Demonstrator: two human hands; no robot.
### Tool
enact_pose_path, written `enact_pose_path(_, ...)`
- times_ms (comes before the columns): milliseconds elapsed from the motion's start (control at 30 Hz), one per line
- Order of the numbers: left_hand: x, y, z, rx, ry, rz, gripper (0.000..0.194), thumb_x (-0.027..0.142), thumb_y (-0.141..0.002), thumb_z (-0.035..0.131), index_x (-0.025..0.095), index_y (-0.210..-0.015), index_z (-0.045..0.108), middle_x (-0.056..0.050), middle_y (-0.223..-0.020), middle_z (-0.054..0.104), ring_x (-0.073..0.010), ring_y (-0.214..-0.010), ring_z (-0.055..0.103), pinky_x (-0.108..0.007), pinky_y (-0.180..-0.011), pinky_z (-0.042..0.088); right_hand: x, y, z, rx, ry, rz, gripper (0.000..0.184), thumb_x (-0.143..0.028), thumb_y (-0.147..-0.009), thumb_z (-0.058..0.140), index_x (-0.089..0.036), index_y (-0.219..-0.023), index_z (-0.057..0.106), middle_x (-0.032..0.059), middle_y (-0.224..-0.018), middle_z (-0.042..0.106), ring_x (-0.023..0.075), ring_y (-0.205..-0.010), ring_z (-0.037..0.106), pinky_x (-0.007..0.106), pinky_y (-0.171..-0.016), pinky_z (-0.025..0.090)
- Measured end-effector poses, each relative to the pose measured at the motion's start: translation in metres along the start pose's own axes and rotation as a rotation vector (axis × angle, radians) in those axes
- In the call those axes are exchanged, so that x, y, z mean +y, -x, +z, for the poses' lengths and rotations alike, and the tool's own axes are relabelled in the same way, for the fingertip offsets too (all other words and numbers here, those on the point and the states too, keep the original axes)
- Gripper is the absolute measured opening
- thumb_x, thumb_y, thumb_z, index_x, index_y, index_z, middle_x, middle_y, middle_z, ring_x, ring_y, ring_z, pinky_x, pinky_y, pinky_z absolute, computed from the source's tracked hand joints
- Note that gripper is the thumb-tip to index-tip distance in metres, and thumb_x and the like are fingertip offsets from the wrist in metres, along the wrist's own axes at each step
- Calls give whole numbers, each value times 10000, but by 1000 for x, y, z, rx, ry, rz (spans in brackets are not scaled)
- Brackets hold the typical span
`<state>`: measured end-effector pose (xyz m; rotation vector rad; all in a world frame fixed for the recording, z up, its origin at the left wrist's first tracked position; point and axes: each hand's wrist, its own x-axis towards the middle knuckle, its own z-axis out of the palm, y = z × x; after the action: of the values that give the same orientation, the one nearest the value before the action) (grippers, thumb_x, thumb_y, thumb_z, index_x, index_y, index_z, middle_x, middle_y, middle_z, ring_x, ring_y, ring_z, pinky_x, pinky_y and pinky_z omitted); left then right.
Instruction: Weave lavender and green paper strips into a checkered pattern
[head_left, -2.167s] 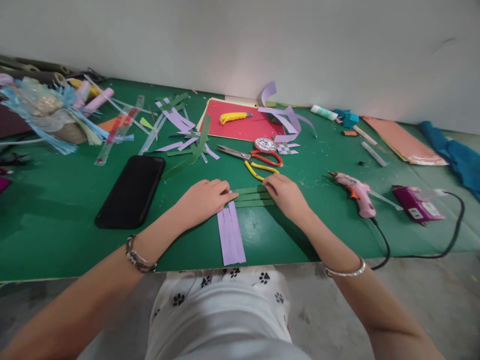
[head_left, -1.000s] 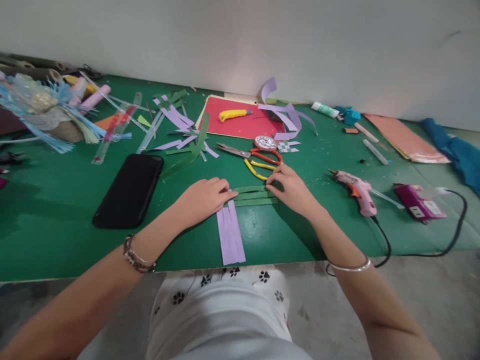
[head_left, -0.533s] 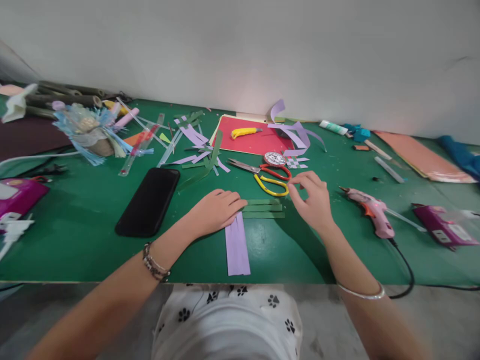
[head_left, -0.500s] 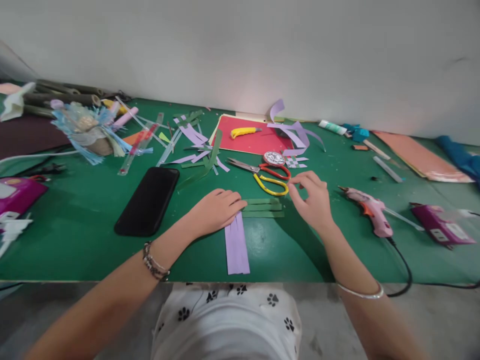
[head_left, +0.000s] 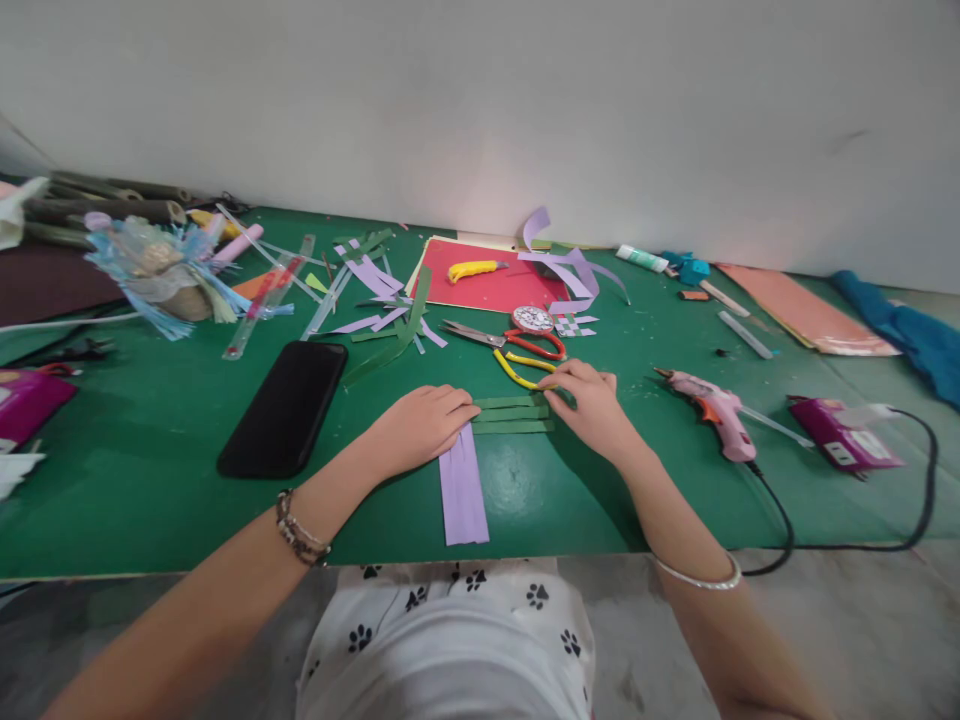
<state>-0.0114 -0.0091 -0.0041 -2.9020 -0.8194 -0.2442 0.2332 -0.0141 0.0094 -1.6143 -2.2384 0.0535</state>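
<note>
My left hand [head_left: 421,424] lies flat, fingers together, pressing down where lilac paper strips [head_left: 462,495] meet three green paper strips [head_left: 513,414] on the green table [head_left: 150,500]. The lilac strips run toward me from under that hand. The green strips stretch to the right. My right hand [head_left: 592,405] rests at their right end, fingers curled and pinching near the strip ends. Just beyond it lie scissors [head_left: 517,345] with red and yellow handles.
A black phone [head_left: 285,407] lies left of my left hand. A pink glue gun [head_left: 712,410] with its black cord sits to the right, beside a magenta box [head_left: 844,432]. Red card [head_left: 487,290] with a yellow cutter [head_left: 474,269], loose strips and a ruler [head_left: 270,295] lie farther back.
My right hand, lifted near the scissors half a second ago, has come back down onto the right end of the green strips. My left hand stays put. The camera has shifted slightly.
</note>
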Motion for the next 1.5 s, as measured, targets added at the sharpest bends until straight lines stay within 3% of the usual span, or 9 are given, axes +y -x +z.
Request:
enact_pose_path(267, 1, 0, 2, 47, 46, -30, 278, 173, -875, 411, 117, -1111, 548, -122, -1124, 581, -209, -1012, 551, -335, -825, 455, 2, 1, 3, -85, 17, 4, 159, -182, -802, 502, -224, -869, 639, 61, -913, 587, 220, -924, 550, 329, -707, 297)
enact_pose_path(433, 1, 0, 3, 2, 57, -33, 339, 211, -888, 409, 72, -1185, 496, -147, -1165, 562, -219, -1055, 530, -342, -862, 440, 0, 1, 4, -81, 45, -12, 175, -175, -814, 492, -229, -853, 654, 67, -928, 584, 219, -928, 544, 324, -704, 289)
enact_pose_path(1000, 1, -1, 3, -20, 84, -53, 336, 232, -877, 433, 79, -1164, 515, -135, -1104, 573, -216, -1008, 532, -335, -850, 447, -4, -2, 4, -77, 27, 35, 57, -163, -759, 533, -190, -716, 559, 45, -883, 564, 207, -873, 539, 302, -681, 255)
enact_pose_path(1233, 2, -1, 3, -9, 62, -34, 306, 222, -886, 426, 104, -1146, 538, -125, -1071, 580, -216, -977, 547, -334, -806, 466, 0, -3, 6, -80, -39, 63, 117, -204, -759, 524, -180, -645, 529, 50, -876, 544, 188, -810, 539, 352, -719, 323)
enact_pose_path(1500, 4, -2, 2, -35, 37, -35, 297, 206, -888, 424, 107, -1139, 547, -137, -1081, 575, -226, -986, 550, -349, -799, 475, 7, -5, 9, -65, -190, -18, 151, -187, -756, 479, -189, -606, 498, 58, -848, 490, 160, -748, 519, 332, -700, 428)
